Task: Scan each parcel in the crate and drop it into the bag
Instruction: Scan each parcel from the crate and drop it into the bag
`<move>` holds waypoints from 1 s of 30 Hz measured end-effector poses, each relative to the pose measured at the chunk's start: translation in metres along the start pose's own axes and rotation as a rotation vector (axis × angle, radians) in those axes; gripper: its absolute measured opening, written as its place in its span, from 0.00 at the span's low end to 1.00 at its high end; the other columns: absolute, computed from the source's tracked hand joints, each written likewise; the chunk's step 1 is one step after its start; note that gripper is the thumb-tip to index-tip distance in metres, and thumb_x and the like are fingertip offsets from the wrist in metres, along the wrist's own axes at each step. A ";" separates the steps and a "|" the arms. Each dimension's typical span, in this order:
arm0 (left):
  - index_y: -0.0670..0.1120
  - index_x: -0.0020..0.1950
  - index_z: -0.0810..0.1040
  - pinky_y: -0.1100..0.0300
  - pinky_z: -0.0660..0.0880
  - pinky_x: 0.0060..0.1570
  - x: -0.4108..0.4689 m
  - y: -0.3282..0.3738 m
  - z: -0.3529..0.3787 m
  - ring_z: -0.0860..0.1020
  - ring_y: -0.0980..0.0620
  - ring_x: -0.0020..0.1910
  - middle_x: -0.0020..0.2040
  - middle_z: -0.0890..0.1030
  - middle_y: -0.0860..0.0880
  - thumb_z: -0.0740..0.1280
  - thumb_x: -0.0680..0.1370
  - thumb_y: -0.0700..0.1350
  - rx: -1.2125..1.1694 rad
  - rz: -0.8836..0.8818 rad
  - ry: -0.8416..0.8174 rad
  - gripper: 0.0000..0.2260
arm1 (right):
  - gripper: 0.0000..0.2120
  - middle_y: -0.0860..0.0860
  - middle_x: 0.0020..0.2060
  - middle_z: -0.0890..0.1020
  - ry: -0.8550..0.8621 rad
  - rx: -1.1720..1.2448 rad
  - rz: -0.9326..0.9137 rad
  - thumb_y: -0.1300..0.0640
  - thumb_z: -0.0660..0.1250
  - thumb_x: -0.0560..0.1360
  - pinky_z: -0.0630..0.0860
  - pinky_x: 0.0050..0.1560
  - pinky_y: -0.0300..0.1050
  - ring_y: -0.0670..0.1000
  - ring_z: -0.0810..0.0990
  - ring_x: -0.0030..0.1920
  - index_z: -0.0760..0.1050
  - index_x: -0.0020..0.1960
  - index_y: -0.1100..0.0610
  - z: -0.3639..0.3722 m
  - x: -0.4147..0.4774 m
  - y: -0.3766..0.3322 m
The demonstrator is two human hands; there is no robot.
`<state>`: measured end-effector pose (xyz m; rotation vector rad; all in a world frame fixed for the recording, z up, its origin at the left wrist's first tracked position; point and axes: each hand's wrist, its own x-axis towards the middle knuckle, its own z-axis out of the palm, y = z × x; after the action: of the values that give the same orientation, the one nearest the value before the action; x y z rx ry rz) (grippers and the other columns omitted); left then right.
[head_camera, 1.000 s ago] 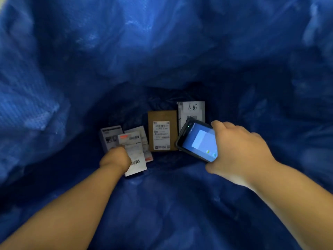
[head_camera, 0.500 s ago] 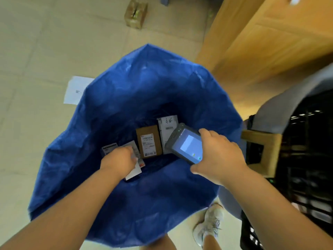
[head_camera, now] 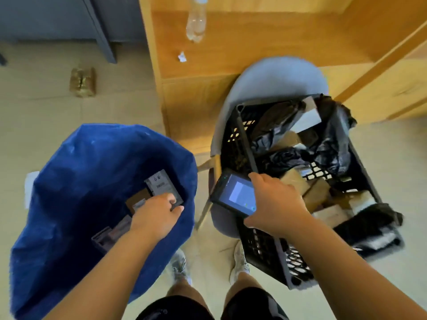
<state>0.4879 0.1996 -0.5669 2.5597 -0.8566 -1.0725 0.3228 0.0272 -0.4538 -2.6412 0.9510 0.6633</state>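
The blue bag (head_camera: 69,158) stands open on the floor at the left. Inside it lie a grey parcel with a white label (head_camera: 161,183), a brown box (head_camera: 137,197) and more parcels (head_camera: 111,236) lower down. My left hand (head_camera: 159,215) hovers in the bag's mouth above them, fingers loosely apart, with nothing visible in it. My right hand (head_camera: 275,204) holds the handheld scanner (head_camera: 235,195), screen lit, over the left rim of the black crate (head_camera: 265,250). The crate holds brown boxes (head_camera: 295,181) and black plastic mailers (head_camera: 330,146).
The crate rests on a grey chair (head_camera: 272,77) pushed against a wooden desk (head_camera: 254,47) that bears a clear bottle (head_camera: 196,21). A small brown box (head_camera: 82,82) and a sheet of paper (head_camera: 28,188) lie on the tiled floor. My shoes (head_camera: 179,266) stand between bag and crate.
My view has pulled up out of the bag and swung right to the crate. The white parcel has left my left hand. The scanner moved right, from the bag to the crate's rim.
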 end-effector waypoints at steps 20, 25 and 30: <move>0.49 0.68 0.68 0.54 0.73 0.53 0.027 0.266 0.114 0.73 0.47 0.58 0.62 0.69 0.49 0.67 0.77 0.54 0.059 0.246 -0.105 0.21 | 0.44 0.48 0.54 0.73 0.227 0.238 0.337 0.41 0.74 0.60 0.74 0.45 0.49 0.52 0.73 0.48 0.58 0.70 0.49 -0.026 -0.087 0.287; 0.54 0.77 0.54 0.47 0.68 0.64 0.043 0.273 0.133 0.62 0.37 0.69 0.75 0.53 0.45 0.65 0.78 0.50 0.253 0.164 -0.220 0.31 | 0.43 0.47 0.53 0.74 0.185 0.262 0.335 0.40 0.74 0.59 0.76 0.46 0.51 0.52 0.73 0.48 0.59 0.69 0.48 -0.018 -0.089 0.300; 0.63 0.76 0.44 0.46 0.66 0.65 0.052 0.283 0.141 0.53 0.37 0.71 0.75 0.43 0.44 0.69 0.74 0.48 0.527 0.239 -0.290 0.42 | 0.41 0.46 0.49 0.73 0.148 0.274 0.317 0.40 0.75 0.59 0.75 0.43 0.49 0.50 0.72 0.46 0.60 0.66 0.47 -0.011 -0.088 0.305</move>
<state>0.2964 -0.0568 -0.5766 2.6227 -1.6683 -1.2974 0.0676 -0.1597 -0.4259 -2.3448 1.4127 0.3694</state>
